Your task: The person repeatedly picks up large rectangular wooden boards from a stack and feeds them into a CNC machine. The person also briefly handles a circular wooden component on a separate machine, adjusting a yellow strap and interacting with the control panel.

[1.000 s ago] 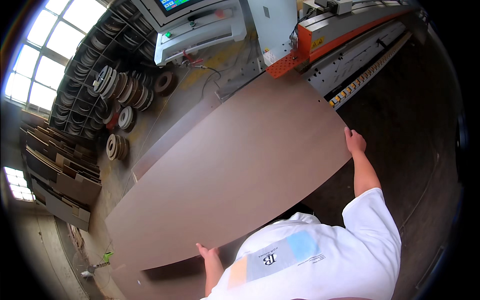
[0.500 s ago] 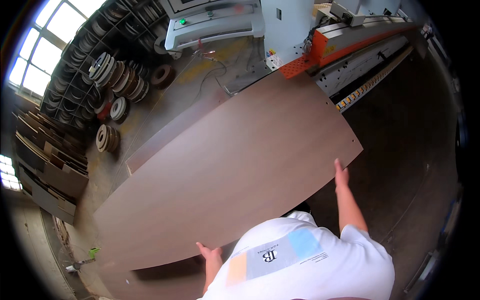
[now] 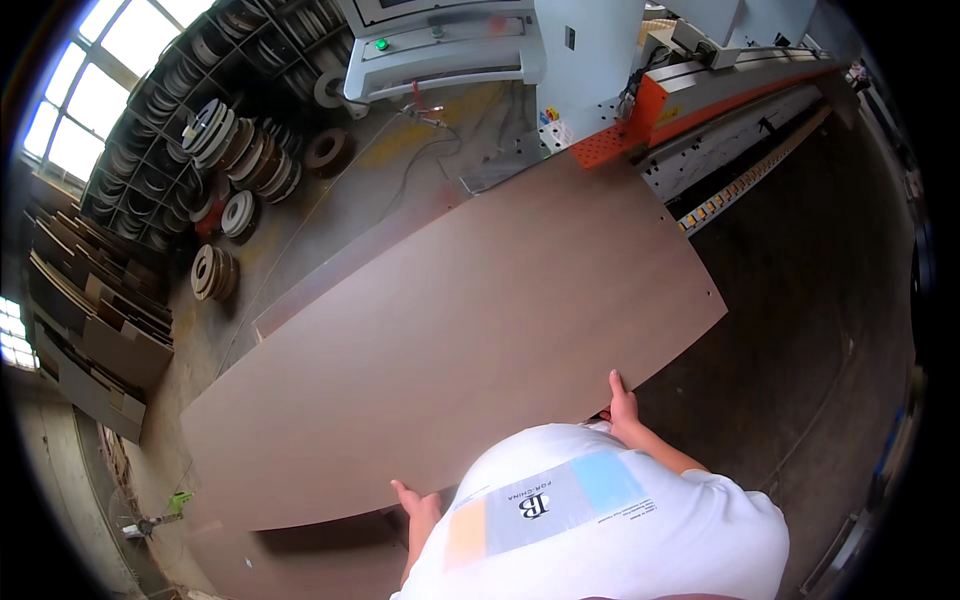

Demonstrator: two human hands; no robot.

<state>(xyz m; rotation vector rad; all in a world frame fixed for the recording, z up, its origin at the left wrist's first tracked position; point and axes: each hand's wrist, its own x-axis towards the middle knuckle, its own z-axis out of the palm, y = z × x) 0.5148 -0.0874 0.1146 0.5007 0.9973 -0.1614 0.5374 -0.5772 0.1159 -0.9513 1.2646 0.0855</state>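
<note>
A long, flat brown wood panel (image 3: 450,350) stretches across the view in front of me, with small dark holes near its right end. My left hand (image 3: 420,502) grips its near edge toward the left, thumb lying on top and the other fingers hidden underneath. Closer to my body on the right, my right hand (image 3: 622,405) holds the same edge, its thumb also over the top face. The panel's far corner lies against the orange perforated plate (image 3: 600,146) of a machine.
The white machine (image 3: 590,70) has an orange-edged beam (image 3: 740,95) running right. Beyond the panel are rolls of banding (image 3: 240,150) on and by a rack. Stacked boards (image 3: 95,300) lean at far left. Another brown board (image 3: 310,570) lies below the panel's left end.
My right hand has slid left and nearer along the panel's edge, toward my body. The panel has shifted slightly, its right end coming a little nearer. My left hand stays about where it was.
</note>
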